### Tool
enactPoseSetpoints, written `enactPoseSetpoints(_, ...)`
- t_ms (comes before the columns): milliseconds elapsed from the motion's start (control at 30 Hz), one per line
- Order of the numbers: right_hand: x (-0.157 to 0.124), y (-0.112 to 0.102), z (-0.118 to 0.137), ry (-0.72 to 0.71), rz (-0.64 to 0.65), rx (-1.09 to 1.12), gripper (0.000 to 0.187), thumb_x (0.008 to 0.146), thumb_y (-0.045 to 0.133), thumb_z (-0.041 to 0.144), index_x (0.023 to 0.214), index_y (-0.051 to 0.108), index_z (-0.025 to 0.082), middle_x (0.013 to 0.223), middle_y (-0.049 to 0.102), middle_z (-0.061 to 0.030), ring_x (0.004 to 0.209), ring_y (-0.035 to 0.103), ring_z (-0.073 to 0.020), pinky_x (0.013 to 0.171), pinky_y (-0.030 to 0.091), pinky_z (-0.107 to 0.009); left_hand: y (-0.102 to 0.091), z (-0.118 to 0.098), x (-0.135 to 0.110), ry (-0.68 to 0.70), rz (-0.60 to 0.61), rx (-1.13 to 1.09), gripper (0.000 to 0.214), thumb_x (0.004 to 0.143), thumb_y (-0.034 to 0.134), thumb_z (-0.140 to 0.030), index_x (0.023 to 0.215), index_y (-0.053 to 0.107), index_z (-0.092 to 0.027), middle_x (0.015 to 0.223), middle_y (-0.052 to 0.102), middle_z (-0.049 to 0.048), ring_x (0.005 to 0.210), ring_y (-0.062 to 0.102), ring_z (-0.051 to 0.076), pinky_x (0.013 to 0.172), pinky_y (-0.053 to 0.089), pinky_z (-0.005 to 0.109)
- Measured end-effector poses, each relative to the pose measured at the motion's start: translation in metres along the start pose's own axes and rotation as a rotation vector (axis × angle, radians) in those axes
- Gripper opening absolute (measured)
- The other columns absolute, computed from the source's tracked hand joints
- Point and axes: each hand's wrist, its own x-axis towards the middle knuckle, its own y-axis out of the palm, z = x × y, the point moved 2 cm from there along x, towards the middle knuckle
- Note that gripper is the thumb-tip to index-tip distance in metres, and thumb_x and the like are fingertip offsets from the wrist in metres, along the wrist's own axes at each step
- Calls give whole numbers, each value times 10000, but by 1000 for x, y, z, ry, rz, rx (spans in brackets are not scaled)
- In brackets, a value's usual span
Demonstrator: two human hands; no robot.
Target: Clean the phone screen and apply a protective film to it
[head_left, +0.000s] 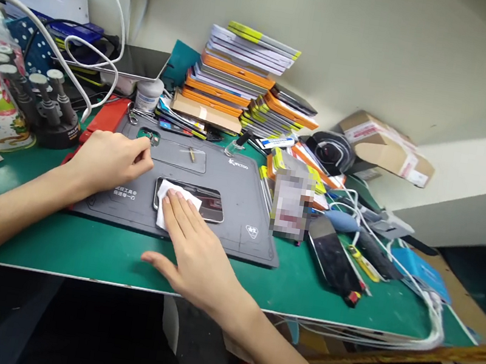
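A phone (214, 207) with a dark, shiny face lies flat on the grey work mat (234, 239). Over its left end is a white cloth (162, 218), pressed down by the flat, stretched-out fingers of my right hand (190, 241), its thumb held out to the side. My left hand (111, 158) is curled closed above the mat's left part, left of the phone. Whatever its fingers may hold is hidden. Just beyond my left knuckles, small parts (151, 135) sit in a recess of the mat. A small brass-coloured piece (192, 154) lies in the long recess.
Stacked orange and white boxes (231, 82) stand against the wall. A screwdriver stand (54, 109) and a white jar (148, 95) are at the left. A small bottle (237, 143) stands behind the mat. Cables, a yellow cutter (363, 262) and phone parts crowd the right.
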Motion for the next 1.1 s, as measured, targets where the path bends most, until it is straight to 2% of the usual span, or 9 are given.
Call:
enactPoseSetpoints(167,32,0,-8,47,32,30,926,1197,464,728,1839,396,64,1901,387,-239,1810,319,-366,1484,326,-607,0,0,0,10,1,32,473,1042,364,-398,1027,800,-216,827,841,124,804,817,349,696,427,384)
enactPoseSetpoints(300,65,-2,-12,94,30,27,956,1209,407,740,1793,435,-17,1875,413,-287,1802,349,-365,1494,296,-573,-1,4,2,2,-9,98,473,1034,363,-400,1067,797,-215,837,842,133,791,809,354,654,339,380)
enactPoseSetpoints(400,56,-1,-2,88,10,-1,999,1200,436,746,1774,426,-72,1873,391,-308,1801,344,-383,1492,303,-559,-1,5,3,11,-7,93,479,1034,344,-405,1052,782,-214,802,820,138,742,782,351,630,272,387)
enactPoseSetpoints(567,17,6,19,1,-40,-37,947,1192,533,689,1775,440,-51,1887,367,-276,1806,330,-373,1493,312,-544,0,6,0,13,5,41,487,1034,307,-425,987,750,-229,717,756,124,665,714,337,614,225,397)
enactPoseSetpoints(667,22,6,16,7,-42,-37,960,1191,517,710,1775,446,-49,1886,375,-266,1802,343,-369,1492,314,-536,2,7,0,8,8,39,495,1032,299,-433,989,750,-232,720,748,120,655,697,327,614,222,395)
enactPoseSetpoints(800,42,-2,-10,93,-18,-16,978,1204,441,730,1772,441,-65,1871,407,-277,1782,391,-364,1490,314,-525,0,9,2,-13,-14,48,515,1034,301,-442,1037,768,-223,752,761,125,682,718,333,623,236,392)
enactPoseSetpoints(867,32,-6,-24,138,-9,-18,964,1208,436,718,1774,442,-62,1879,392,-272,1788,373,-373,1488,318,-539,-1,8,2,-43,-20,51,508,1035,315,-441,1044,772,-221,757,767,123,700,736,340,628,247,390)
enactPoseSetpoints(967,-15,-5,-41,183,-28,-22,879,1226,395,690,1819,429,43,1891,392,-216,1787,368,-359,1457,388,-589,-1,4,0,-60,6,41,461,1029,355,-419,1021,773,-226,757,779,111,724,762,344,640,267,387)
enactPoseSetpoints(1100,-61,-4,-58,204,-101,-70,843,1236,448,614,1920,177,202,1934,325,-148,1797,338,-340,1443,416,-615,2,0,0,-36,4,25,450,1040,357,-392,976,772,-231,768,798,103,756,782,344,658,297,392)
